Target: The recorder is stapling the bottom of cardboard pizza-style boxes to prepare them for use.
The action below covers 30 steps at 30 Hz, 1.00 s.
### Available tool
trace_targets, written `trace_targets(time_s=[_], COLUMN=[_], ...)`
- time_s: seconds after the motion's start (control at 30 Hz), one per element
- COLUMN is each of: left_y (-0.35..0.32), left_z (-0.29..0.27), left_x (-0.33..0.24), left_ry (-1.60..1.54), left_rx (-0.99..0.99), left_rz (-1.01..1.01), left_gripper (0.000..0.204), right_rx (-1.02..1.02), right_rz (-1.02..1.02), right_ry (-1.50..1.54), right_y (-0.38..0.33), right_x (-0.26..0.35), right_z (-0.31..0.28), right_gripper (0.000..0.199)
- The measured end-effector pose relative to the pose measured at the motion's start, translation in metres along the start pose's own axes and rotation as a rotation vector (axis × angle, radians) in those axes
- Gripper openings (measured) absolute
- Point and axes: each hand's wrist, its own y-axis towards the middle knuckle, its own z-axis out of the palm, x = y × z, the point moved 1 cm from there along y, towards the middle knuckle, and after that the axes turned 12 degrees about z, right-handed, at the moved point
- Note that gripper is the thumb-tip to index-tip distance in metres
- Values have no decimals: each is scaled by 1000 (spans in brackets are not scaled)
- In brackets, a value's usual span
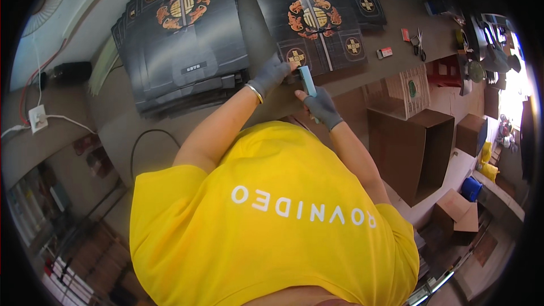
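My left hand (270,75), in a grey fingerless glove with a bracelet at the wrist, pinches the near left corner of a black printed bag (331,51). That bag lies flat and carries a gold and red round emblem. My right hand (323,107), gloved the same way, is closed round a light-blue stapler (307,81). The stapler's front end points away from me, right beside the bag's near edge and my left fingertips. Whether its jaws touch the bag cannot be made out.
A thick stack of similar black bags (187,51) covers the table's left part. Right of the bags lie scissors (419,45), a small red-and-white box (385,53) and a small red box (405,34). Cardboard boxes (396,147) stand below on the right. A wall socket (38,119) with cables is at the left.
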Motion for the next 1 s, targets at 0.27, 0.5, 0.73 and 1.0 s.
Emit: trace_targets(time_s=[0.27,0.5,0.73,1.0], left_y=[21,21,53,53], left_z=[-11,29,75,100], left_x=[-88,-108,0,41], left_ry=[137,1184,-345,394], left_rx=[61,162,-51,-77], left_rz=[-221,473,-541,-242], left_gripper=[49,49,33,41], right_rx=[24,-172,-105,-135], right_rz=[-25,-36,-35,-170], right_ry=[216,412,317,360], right_y=[-7,-4,4,28], right_x=[-25,-95,-70,-43], right_z=[-31,-85,-64,-54], right_gripper=[29,26,39,38])
